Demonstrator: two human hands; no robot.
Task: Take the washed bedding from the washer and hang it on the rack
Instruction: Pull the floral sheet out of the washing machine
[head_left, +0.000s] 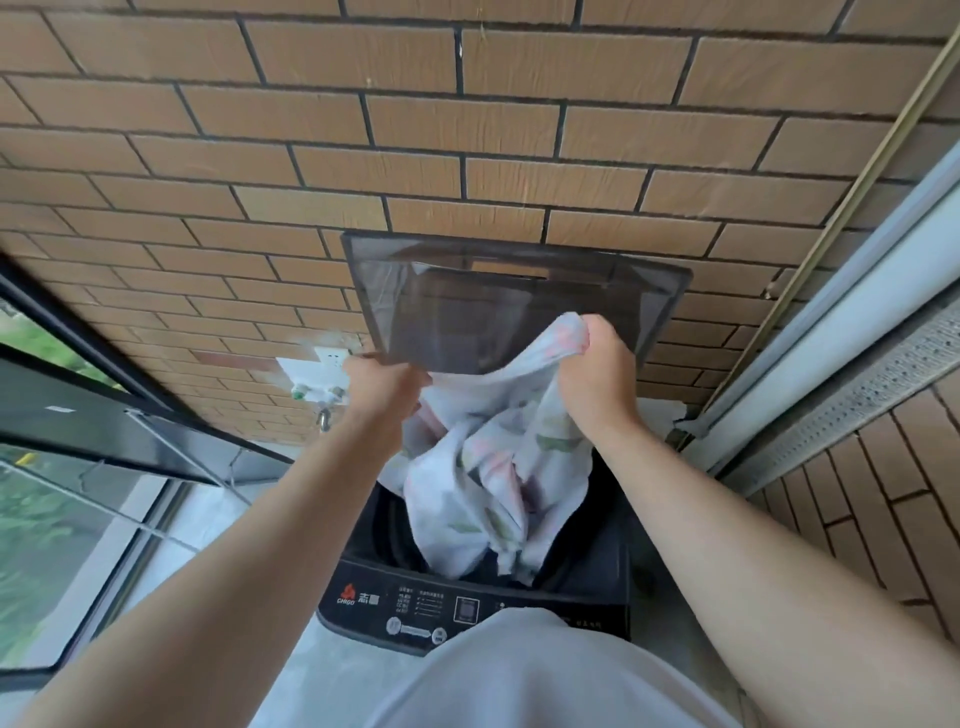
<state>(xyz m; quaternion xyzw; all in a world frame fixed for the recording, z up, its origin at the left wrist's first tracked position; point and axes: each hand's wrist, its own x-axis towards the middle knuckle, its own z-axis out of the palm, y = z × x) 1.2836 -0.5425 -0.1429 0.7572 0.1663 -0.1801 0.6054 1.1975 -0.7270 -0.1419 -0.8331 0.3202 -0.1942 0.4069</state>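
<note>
A white bedding sheet (498, 467) with a faint pink and green print is partly lifted out of a black top-loading washer (467, 608). Its lower folds still hang inside the drum. My left hand (387, 395) grips the sheet's upper left edge. My right hand (597, 374) grips a bunched corner higher up, in front of the raised dark lid (498, 296). The cloth is stretched between the two hands. No rack is in view.
A brown brick wall (467, 130) stands right behind the washer. A white socket plate and a tap (322, 384) sit on the wall to the left. Dark-framed windows (78, 415) run along the left. A white sliding-door frame (841, 338) runs along the right.
</note>
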